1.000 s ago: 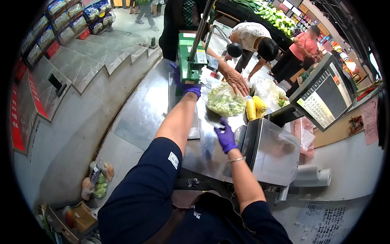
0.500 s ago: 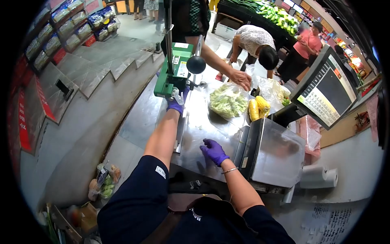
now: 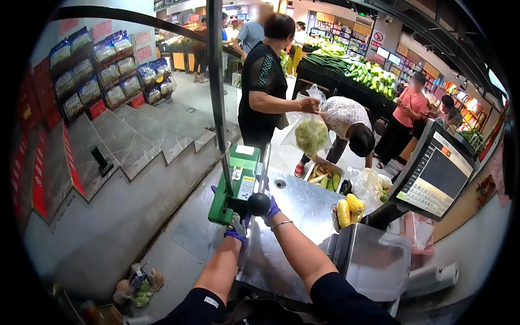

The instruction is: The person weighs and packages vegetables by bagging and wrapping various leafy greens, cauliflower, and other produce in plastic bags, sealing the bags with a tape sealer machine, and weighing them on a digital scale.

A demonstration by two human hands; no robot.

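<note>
Both my hands wear purple gloves and reach to a green bench machine (image 3: pixel 233 184) with a metal lever and a black ball knob (image 3: pixel 258 205). My left hand (image 3: pixel 238 230) is at the machine's near lower end, its fingers mostly hidden by the green body. Just right of the knob is my right hand (image 3: pixel 273 208); the knob and lever cover its fingers, so I cannot tell whether it grips anything. Across the counter, a person in black holds up a clear plastic bag of leafy greens (image 3: pixel 311 135) by its top.
The steel counter (image 3: pixel 292 238) lies under the machine. On its right are a scale (image 3: pixel 376 262), a tilted screen (image 3: pixel 436 170) and yellow corn cobs (image 3: pixel 351 210). A person bends over a box of vegetables (image 3: pixel 324 177) beyond. Stone steps (image 3: pixel 135 141) rise on the left.
The bag of greens has left the counter and hangs from the other person's hand. My right hand has moved forward and left to the machine. The view has tilted up.
</note>
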